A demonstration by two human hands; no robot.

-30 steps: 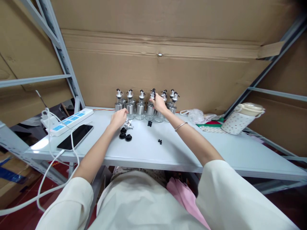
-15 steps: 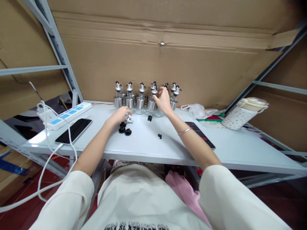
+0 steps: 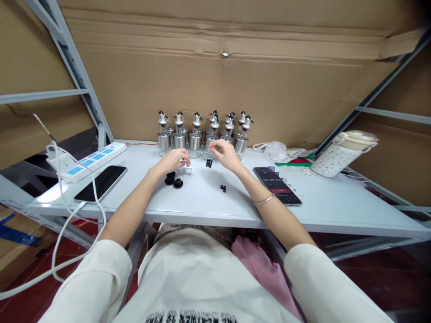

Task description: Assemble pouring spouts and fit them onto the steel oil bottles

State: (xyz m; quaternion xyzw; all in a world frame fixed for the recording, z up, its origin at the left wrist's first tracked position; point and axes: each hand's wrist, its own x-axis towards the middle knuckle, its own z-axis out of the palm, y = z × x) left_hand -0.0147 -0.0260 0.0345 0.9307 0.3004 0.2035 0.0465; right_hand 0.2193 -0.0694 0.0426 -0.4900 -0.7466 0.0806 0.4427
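Note:
Several glass bottles with steel sleeves and pourer tops (image 3: pixel 179 140) stand in rows at the back of the table. My left hand (image 3: pixel 177 160) is curled over small white parts (image 3: pixel 189 167) on the tabletop, its fingertips against them. Just in front of the bottles my right hand (image 3: pixel 222 151) hovers with thumb and index finger close together; whatever is between them is too small to make out. Below it lie small black cylinders (image 3: pixel 209 163). Black round caps (image 3: pixel 178 183) rest near my left wrist, and tiny black pieces (image 3: pixel 223 188) lie nearer the front edge.
A white power strip (image 3: pixel 96 161), a phone (image 3: pixel 101 183) and loose white cables are at the left. To the right lie a second phone (image 3: pixel 278 186) with a lit screen, a clear plastic bag (image 3: pixel 278 151) and a dotted bottle (image 3: pixel 340 154). Cardboard (image 3: pixel 215 85) backs the table.
My right hand has drawn back from the bottle tops and come down in front of them. My left hand has shifted slightly right with the white parts. The view has tilted slightly.

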